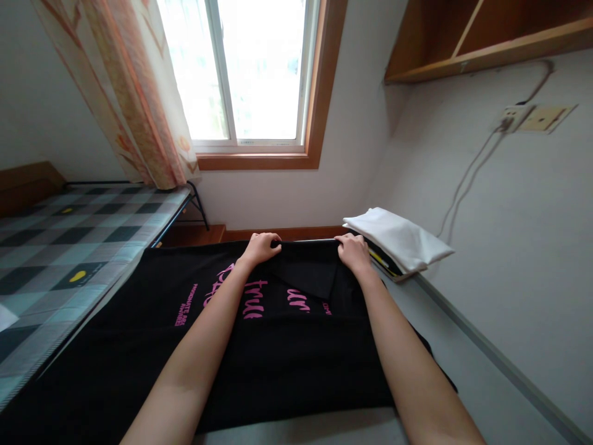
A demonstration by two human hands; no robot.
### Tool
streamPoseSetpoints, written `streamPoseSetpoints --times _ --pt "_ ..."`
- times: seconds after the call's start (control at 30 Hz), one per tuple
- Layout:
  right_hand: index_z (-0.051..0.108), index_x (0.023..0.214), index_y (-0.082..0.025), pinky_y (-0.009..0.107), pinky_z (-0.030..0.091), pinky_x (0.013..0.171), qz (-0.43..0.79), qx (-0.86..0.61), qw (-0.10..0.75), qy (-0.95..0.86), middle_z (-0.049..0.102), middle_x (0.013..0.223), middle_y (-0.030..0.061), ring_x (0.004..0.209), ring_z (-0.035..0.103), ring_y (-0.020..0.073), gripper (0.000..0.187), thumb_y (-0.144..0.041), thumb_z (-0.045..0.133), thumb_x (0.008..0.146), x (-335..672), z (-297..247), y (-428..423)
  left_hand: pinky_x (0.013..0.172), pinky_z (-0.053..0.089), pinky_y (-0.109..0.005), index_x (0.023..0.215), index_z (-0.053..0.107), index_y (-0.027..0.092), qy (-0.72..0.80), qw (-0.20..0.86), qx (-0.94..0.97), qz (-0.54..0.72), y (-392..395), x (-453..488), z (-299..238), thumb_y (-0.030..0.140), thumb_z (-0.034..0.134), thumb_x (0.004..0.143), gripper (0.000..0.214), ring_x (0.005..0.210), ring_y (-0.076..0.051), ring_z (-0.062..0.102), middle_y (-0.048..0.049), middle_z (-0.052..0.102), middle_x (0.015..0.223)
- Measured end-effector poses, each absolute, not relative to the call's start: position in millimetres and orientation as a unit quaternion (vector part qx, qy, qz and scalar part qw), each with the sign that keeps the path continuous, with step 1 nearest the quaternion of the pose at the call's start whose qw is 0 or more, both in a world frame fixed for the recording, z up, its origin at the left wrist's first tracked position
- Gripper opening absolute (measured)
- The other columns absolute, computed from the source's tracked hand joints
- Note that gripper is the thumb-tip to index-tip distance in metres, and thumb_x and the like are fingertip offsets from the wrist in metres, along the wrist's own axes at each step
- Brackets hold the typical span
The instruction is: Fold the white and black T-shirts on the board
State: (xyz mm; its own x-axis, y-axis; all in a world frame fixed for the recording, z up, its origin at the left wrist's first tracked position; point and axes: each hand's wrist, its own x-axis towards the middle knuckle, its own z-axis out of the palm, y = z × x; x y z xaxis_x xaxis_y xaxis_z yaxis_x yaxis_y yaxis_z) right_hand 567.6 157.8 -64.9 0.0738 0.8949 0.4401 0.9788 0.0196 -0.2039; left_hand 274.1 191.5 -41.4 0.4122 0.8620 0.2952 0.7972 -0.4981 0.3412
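- Both bare forearms are stretching away from the camera, nearly straight at the elbows, running over the near part of a black T-shirt (296, 352) with pink lettering that is lying spread flat on a pale surface, a mattress by the look of it.
- Left hand (260, 246) is curling knuckles-up over the far edge of the garment, its grip clenched on the cloth, fingers tucked under the hem.
- Right hand (353, 250) is doing the same a little to the right, pinching the same far edge; the strip of fabric between the two hands is lying taut and straight, with a small flap folding down below it.
- Judging by the drape, the shirt is light, soft and limp, not fragile or slippery; it is likely to sag wherever unsupported, so holding it at two spread points along an edge seems the sensible hold.
- A folded white cloth (399, 238) is resting on a small stack at the far right, just beside the right hand.
- A checked bed (69, 241) is standing to the left, with a curtain (134, 93) and window (245, 68) beyond.
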Motion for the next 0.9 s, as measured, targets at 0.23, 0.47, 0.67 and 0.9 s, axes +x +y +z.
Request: streamPoseSetpoints --times 0.23,0.47,0.67,0.9 --pt "0.069 0.115 -0.024 0.045 0.036 0.087 -0.085 -0.667 0.21 -0.71 0.067 0.113 0.0105 0.104 0.048 0.0307 0.031 -0.027 0.053 0.089 552 -65 156 0.097 0.042 -0.036 0.101 0.071 0.026 0.497 0.087 0.838 0.206 192 273 -43 0.025 0.06 0.079 0.025 0.102 -0.022 0.064 -0.0023 0.073 0.105" --pt "0.074 0.097 -0.025 0.043 0.033 0.085 -0.105 -0.668 0.25 -0.693 0.068 0.102 0.0087 0.097 0.047 0.0278 0.022 -0.023 0.053 0.088 554 -71 156 0.093 0.043 -0.035 0.1 0.07 0.026 0.504 0.081 0.835 0.206 196 269 -47 0.027 0.06 0.081 0.022 0.102 -0.022 0.064 -0.0024 0.072 0.107" --pt "0.073 0.099 -0.023 0.041 0.033 0.084 -0.117 -0.66 0.273 -0.69 0.068 0.102 0.0082 0.098 0.046 0.0275 0.024 -0.024 0.052 0.088 559 -85 157 0.095 0.04 -0.038 0.1 0.069 0.026 0.546 0.044 0.814 0.195 196 245 -49 0.031 0.056 0.084 0.022 0.105 -0.024 0.063 -0.0051 0.071 0.11" --pt "0.074 0.1 -0.024 0.039 0.033 0.081 -0.118 -0.653 0.301 -0.685 0.067 0.097 0.0092 0.094 0.046 0.0264 0.026 -0.025 0.051 0.087 560 -90 159 0.096 0.034 -0.041 0.099 0.068 0.026 0.567 -0.035 0.818 0.088 201 153 -48 0.032 0.053 0.081 0.025 0.107 -0.026 0.06 -0.0075 0.07 0.109"
